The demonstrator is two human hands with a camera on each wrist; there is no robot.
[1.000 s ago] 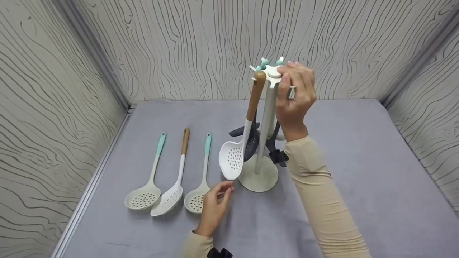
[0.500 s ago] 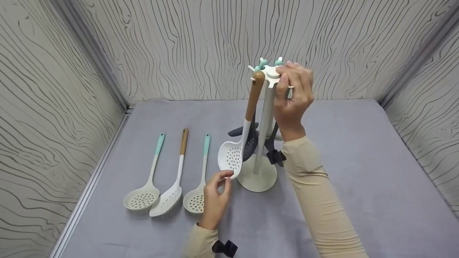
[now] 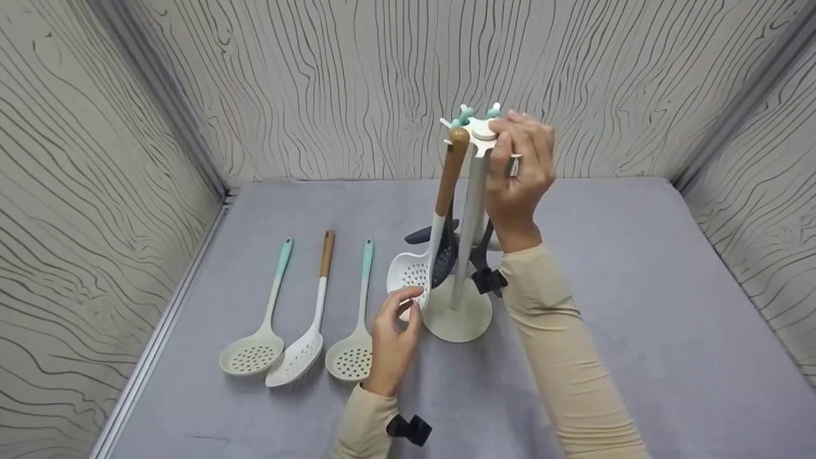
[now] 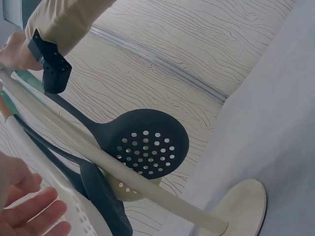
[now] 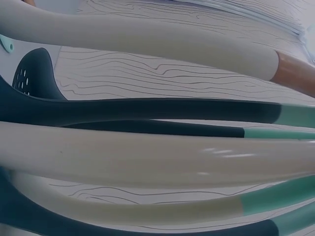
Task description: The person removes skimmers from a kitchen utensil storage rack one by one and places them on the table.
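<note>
A rotating utensil stand [image 3: 468, 306] with a pale pole and round base holds several hanging utensils. Its white hooked top [image 3: 481, 137] is gripped by my right hand [image 3: 523, 172], thumb and fingers at its right side. From the near left hook hangs a white skimmer [image 3: 407, 271] with a brown handle. My left hand [image 3: 392, 344] is at the bowl's lower edge, fingers loosely bent; whether they touch it I cannot tell. In the left wrist view, dark skimmers, one with a broad holed bowl [image 4: 147, 142], hang around the pole [image 4: 142, 184].
Three skimmers lie on the grey cloth at left: a mint-handled one [image 3: 252, 354], a brown-handled one [image 3: 296, 360] and another mint-handled one [image 3: 349, 357]. Wood-patterned panels [image 3: 357, 83] enclose the back and sides. Black wrist cameras [image 3: 489, 280] sit on both forearms.
My left hand has risen and shifted slightly right, from below the hanging white skimmer to in front of its bowl. My right hand stays on the stand's top.
</note>
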